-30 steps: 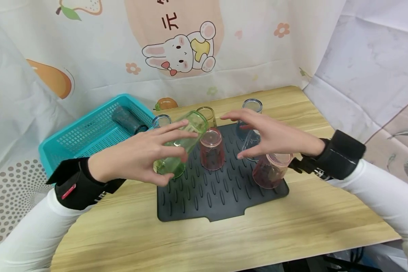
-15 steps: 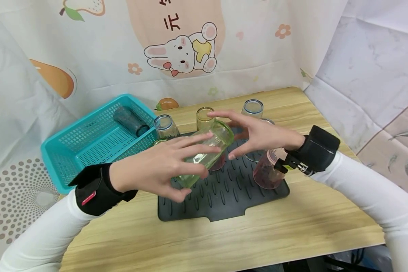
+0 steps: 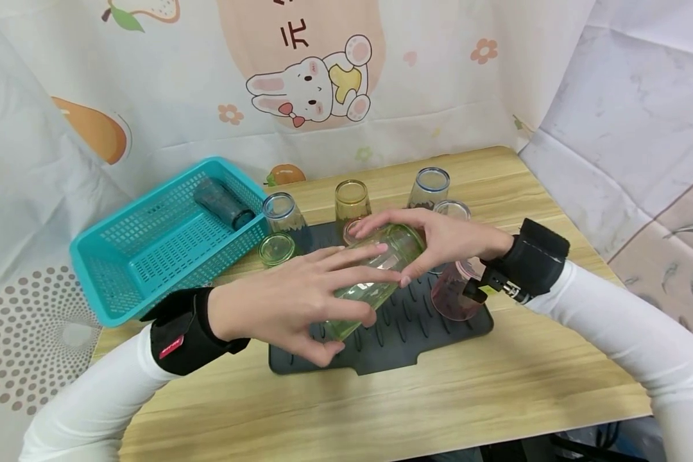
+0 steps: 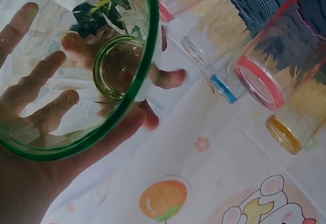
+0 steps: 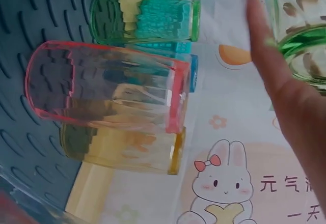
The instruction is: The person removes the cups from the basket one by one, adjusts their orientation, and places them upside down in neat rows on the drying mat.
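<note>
A light green drinking glass (image 3: 375,279) is held tilted above the dark drying mat (image 3: 404,340). My left hand (image 3: 297,298) holds its lower-left end with spread, bent fingers. At the upper-right end, my right hand (image 3: 433,237) grips it between thumb and fingers. In the left wrist view the glass's green rim (image 4: 152,25) faces the camera, with fingers visible through its wall. Upside down on the mat, a pink glass (image 3: 453,296) stands under the right wrist. Another pink glass (image 5: 117,89) and a second green glass (image 5: 147,18) show in the right wrist view.
A turquoise basket (image 3: 112,289) stands at the left with a dark blue glass (image 3: 224,202) lying inside. Behind the hands are a blue-rimmed glass (image 3: 283,212), a yellow glass (image 3: 352,199), another blue-rimmed glass (image 3: 430,186) and a clear glass (image 3: 453,208). A patterned curtain hangs behind.
My left hand has carried the green glass rightward and toward me, above the mat. My right hand has moved left and down and now grips the glass's far end.
</note>
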{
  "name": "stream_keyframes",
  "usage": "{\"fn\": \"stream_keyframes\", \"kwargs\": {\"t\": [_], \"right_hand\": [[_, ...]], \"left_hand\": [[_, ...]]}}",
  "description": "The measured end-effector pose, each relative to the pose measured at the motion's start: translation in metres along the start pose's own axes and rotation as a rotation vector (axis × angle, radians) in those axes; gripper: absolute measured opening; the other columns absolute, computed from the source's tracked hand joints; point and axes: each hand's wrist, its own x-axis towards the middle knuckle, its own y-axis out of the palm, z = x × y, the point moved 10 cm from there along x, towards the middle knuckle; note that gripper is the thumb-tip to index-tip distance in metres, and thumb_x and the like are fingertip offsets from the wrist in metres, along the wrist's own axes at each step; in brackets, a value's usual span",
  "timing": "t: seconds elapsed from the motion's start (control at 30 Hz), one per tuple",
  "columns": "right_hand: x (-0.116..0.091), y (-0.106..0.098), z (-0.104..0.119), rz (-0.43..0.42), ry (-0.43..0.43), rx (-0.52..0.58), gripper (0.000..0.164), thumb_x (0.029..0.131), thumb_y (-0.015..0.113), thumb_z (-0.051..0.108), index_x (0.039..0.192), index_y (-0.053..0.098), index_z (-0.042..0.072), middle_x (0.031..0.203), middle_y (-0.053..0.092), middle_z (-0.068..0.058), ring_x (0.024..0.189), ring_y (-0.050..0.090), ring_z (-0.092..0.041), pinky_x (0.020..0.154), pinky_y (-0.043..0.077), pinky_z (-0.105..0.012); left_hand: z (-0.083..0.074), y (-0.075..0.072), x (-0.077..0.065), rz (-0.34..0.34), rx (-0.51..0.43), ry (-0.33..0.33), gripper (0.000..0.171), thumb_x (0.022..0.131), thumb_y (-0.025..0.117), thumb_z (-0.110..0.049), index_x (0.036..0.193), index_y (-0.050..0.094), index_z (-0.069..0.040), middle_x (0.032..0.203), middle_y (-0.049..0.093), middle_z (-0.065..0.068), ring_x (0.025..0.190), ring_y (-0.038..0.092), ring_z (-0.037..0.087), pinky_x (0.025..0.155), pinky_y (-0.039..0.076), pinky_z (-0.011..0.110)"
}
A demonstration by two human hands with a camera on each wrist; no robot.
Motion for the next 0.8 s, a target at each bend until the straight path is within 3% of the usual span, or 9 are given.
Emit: {"fn": "stream_keyframes", "kwargs": {"t": [0.17,0.3,0.4,0.53,0.7,0.8], "right_hand": [[-0.003,0.001,0.001,0.005,-0.002,0.021,0.071,0.074,0.084,0.003,0.136,0.051,0.009,0.137,0.050,-0.006,0.129,0.041,-0.027,0.098,0.045,-0.045],[-0.003,0.000,0.009,0.013,-0.030,-0.055,0.069,0.074,0.085,0.006,0.135,0.053,0.011,0.136,0.051,-0.004,0.129,0.042,-0.026,0.101,0.043,-0.041],[-0.002,0.000,0.015,0.029,-0.045,-0.105,0.067,0.074,0.085,0.010,0.134,0.054,0.013,0.135,0.052,-0.001,0.129,0.041,-0.024,0.099,0.044,-0.039],[0.001,0.000,0.019,0.051,-0.065,-0.168,0.064,0.075,0.085,0.014,0.132,0.055,0.011,0.132,0.053,-0.001,0.122,0.047,-0.023,0.087,0.052,-0.040],[-0.003,0.002,0.012,0.067,-0.019,-0.250,0.061,0.077,0.085,0.023,0.130,0.057,0.013,0.129,0.054,0.001,0.113,0.052,-0.020,0.086,0.051,-0.037],[-0.007,0.002,0.006,0.077,0.022,-0.297,0.059,0.077,0.084,0.027,0.129,0.058,0.015,0.128,0.054,0.002,0.113,0.051,-0.018,0.085,0.051,-0.036]], "left_hand": [[-0.003,0.004,0.000,0.018,0.038,0.001,0.028,0.080,0.073,-0.032,0.103,0.062,-0.020,0.148,0.040,0.011,0.143,0.019,0.033,0.110,0.029,0.050],[-0.005,0.008,0.000,0.034,0.061,0.002,0.028,0.082,0.073,-0.034,0.105,0.063,-0.020,0.148,0.038,0.012,0.144,0.017,0.034,0.111,0.024,0.053],[-0.004,0.012,-0.003,0.071,0.079,-0.035,0.033,0.082,0.075,-0.034,0.110,0.062,-0.021,0.151,0.035,0.011,0.145,0.013,0.033,0.111,0.021,0.057],[-0.003,0.014,-0.015,0.090,0.103,-0.113,0.043,0.079,0.078,-0.032,0.118,0.062,-0.022,0.152,0.032,0.010,0.146,0.010,0.030,0.109,0.022,0.061],[-0.003,0.008,-0.035,0.014,0.090,-0.177,0.041,0.077,0.079,-0.027,0.113,0.062,-0.019,0.145,0.041,0.011,0.142,0.023,0.032,0.107,0.030,0.057],[0.000,0.010,-0.046,0.003,0.074,-0.215,0.039,0.079,0.079,-0.025,0.113,0.062,-0.017,0.140,0.046,0.011,0.138,0.031,0.033,0.107,0.033,0.053]]}}
